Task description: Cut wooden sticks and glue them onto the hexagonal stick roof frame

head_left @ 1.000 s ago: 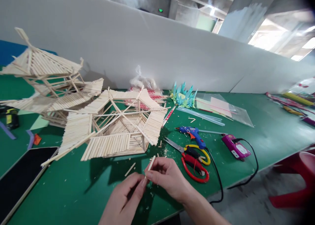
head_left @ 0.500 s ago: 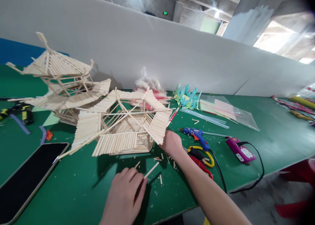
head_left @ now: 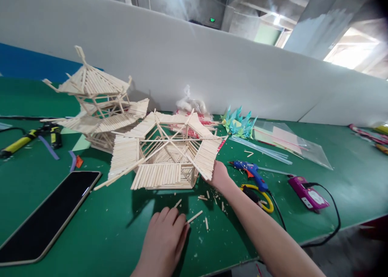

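Note:
My left hand (head_left: pixel 165 238) is low over the table, its fingers curled and closed on a short wooden stick (head_left: pixel 195 216) that juts out by the thumb. My right hand (head_left: pixel 218 174) reaches under the right edge of a pavilion-like model of wooden sticks (head_left: pixel 159 176) and grips it there; its fingertips are hidden behind the roof. The model has sloping stick roof panels around an open middle, where long sticks cross. Small cut stick pieces (head_left: pixel 206 223) and crumbs lie between my hands.
A taller stick pagoda (head_left: pixel 101 121) stands behind left, a phone (head_left: pixel 48 216) in front of it. At right lie a blue glue gun (head_left: pixel 248 172), yellow-handled pliers (head_left: pixel 266 206), a purple power box (head_left: pixel 307 193) with a cable, and clear glue sticks (head_left: pixel 263 149). Folded turquoise paper (head_left: pixel 238 123) sits near the white partition.
The view has shifted, so everything sits further right in the picture. The stick in my left hand is tilted lower. My right hand keeps its place at the model's right edge.

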### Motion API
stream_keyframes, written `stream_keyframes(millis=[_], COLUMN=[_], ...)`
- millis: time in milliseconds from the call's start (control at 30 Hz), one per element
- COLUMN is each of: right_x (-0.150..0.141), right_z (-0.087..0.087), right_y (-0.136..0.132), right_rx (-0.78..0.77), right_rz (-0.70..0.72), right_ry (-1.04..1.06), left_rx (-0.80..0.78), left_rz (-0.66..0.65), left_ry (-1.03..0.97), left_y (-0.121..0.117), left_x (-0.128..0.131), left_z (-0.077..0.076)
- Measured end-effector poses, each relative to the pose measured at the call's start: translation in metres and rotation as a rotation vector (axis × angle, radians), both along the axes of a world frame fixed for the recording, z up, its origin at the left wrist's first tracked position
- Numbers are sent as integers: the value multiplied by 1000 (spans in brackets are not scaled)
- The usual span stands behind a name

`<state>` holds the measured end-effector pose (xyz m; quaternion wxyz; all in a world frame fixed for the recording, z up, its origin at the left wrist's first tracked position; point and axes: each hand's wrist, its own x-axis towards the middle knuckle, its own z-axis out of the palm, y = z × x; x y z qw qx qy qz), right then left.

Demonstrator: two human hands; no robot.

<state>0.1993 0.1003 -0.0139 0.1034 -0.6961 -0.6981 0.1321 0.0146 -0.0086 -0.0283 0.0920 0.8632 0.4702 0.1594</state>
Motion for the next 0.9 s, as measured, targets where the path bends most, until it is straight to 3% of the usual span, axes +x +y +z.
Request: stream_keyframes(millis=[167, 333, 400, 533, 700, 900], right_x=[21, -1, -15, -33, -43, -56], right_z=[12, 16, 17, 21, 15, -1], right_y=[-31, -82, -93, -95, -96, -95], right_rx=[-118, -227, -247, -298, -286, -377], right_rz=[32, 94, 85, 52, 34, -80], right_ry=[391, 816, 1034, 1512, 1648, 1927], left_rx=[-106, -729, -842, -903, -1014, -1015], left_rz=[32, 142, 161, 211, 369, 370], left_ry=[-255, -803, -879, -980, -1325, -1403], left_y=[-1, 1, 2, 0, -1, 7], left_x=[-1, 10, 14, 14, 12, 17], left_z=[16, 31, 32, 32, 32, 30])
